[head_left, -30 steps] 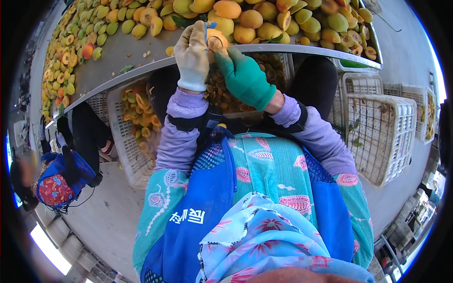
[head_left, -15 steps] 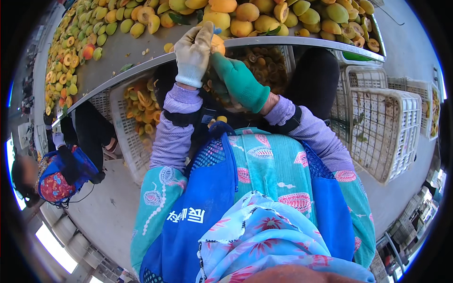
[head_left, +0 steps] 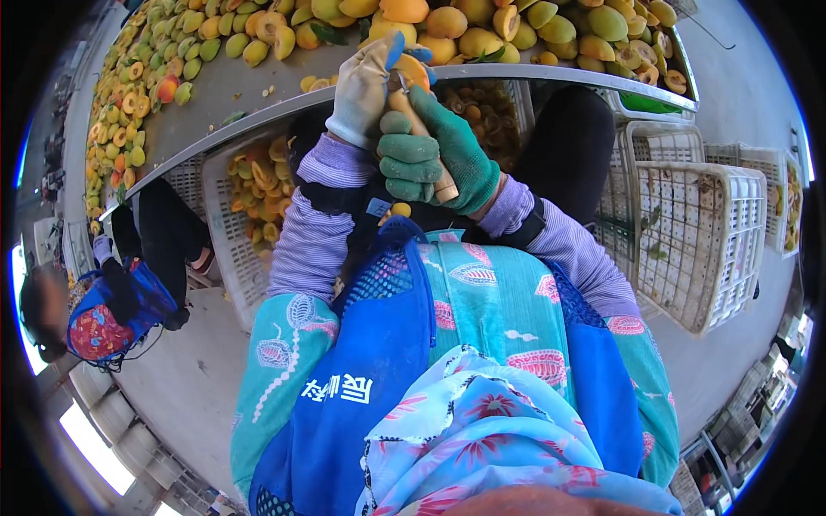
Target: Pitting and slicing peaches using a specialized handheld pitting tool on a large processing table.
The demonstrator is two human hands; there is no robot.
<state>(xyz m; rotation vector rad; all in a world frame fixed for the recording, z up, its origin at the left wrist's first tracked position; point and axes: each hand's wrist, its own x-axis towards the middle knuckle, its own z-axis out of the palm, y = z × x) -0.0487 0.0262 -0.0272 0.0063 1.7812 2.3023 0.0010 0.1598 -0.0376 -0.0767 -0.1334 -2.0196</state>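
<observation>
My left hand (head_left: 360,93), in a white glove with blue fingertips, is closed round a halved yellow peach (head_left: 414,72) above the table's near rim. My right hand (head_left: 460,146), in a green glove, grips a pitting knife by its pale wooden handle (head_left: 407,110). The handle slants, its butt end sticking out below my curled fingers. The knife's metal tip meets the cut face of the peach; the tip is partly hidden by fruit and glove. Just beyond both hands lie yellow-green peaches (head_left: 477,43), some whole and some halved.
A metal-edged table (head_left: 206,103) heaped with peaches spans the far side. Under it stand a crate of peach halves (head_left: 262,193) and another crate behind my hands. Stacked white plastic crates (head_left: 701,241) stand at right. A co-worker (head_left: 120,310) sits at left.
My right hand has turned, bringing the knife's handle into sight over the fingers, its tip against the peach. My left hand has tilted the peach, showing its cut face.
</observation>
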